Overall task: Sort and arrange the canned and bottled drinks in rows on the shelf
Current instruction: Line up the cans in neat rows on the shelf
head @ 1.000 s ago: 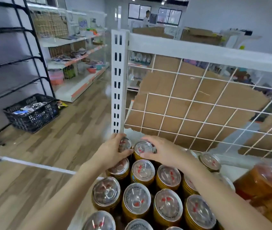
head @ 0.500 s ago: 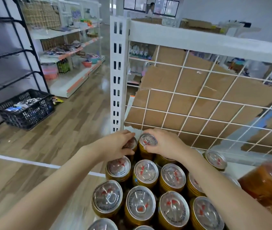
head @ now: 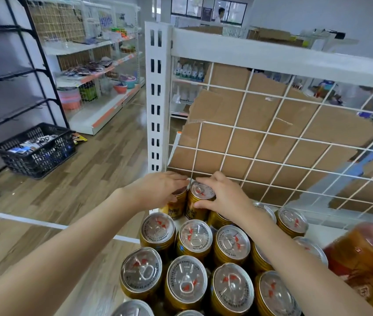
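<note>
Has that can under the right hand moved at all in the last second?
Yes. The can gripped by the right hand has slid back toward the wire grid, opening a gap from the next row.

Lighting: bright, even, diffuse — soft shadows; sheen on floor (head: 138,117). Wide-angle bending at edges — bottle (head: 363,258) at right blurred.

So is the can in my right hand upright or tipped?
Upright: the gold can shows its lid facing up, right hand gripping its side.
</note>
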`<state>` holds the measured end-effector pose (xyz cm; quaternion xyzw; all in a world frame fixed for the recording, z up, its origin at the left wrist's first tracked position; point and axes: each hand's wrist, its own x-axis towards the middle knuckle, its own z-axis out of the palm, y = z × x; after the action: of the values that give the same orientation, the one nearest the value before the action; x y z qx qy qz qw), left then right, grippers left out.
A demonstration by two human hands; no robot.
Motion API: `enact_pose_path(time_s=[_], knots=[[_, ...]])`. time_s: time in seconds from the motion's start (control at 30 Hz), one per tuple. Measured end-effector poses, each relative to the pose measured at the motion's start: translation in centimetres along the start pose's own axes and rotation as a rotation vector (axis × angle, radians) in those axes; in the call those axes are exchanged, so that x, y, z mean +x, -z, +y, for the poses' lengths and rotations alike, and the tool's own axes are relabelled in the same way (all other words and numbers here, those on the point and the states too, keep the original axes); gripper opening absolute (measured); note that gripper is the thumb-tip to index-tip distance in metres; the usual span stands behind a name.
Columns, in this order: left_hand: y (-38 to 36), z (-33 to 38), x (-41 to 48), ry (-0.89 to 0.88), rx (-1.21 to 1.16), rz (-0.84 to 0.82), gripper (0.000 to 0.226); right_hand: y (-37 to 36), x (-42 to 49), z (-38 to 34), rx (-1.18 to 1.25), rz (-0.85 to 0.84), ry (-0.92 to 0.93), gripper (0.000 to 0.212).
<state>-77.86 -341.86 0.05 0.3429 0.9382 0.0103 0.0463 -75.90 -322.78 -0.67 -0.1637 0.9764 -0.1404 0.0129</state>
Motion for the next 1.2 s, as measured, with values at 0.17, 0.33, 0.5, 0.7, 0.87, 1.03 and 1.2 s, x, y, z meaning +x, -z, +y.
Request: enact_pose_path(time_s=[0.17, 0.33, 0.5, 0.7, 0.87, 1.03, 1.2], knots=[[0.0, -0.1, -0.3, -0.001, -0.039, -0.031, 0.06, -0.5, -0.6, 0.0, 0.057, 0.075, -0.007, 0.069], [0.6, 0.0, 0.1, 0.008, -0.034, -0.049, 0.064, -0.9, -1.1, -0.2, 0.099, 0.15, -0.038, 0.07], [0.4, -0.1, 0.2, 0.024, 0.053, -0.039, 0.072, -1.0, -1.1, 0.0, 0.153, 0.144, -0.065, 0.064], [-0.1, -0.4, 0.9, 0.0, 0.07, -0.028, 0.074, -1.4, -0.9, 0.4, 0.211, 0.159, -0.069, 0.058], [-0.8, -0.5, 0.9, 0.009, 0.058, -0.02, 0.075, -1.3, -0.8, 0.6, 0.208, 0.168, -0.104, 0.06], [-0.7, -0.5, 0.7, 0.008, -0.022, -0.006, 0.073, -1.3, -0.7, 0.6, 0.2, 0.186, -0.126, 0.058], [-0.9, -0.9, 0.5, -0.009, -0.08, -0.004, 0.072, -1.5, -0.5, 0.7, 0.219, 0.205, -0.151, 0.058]])
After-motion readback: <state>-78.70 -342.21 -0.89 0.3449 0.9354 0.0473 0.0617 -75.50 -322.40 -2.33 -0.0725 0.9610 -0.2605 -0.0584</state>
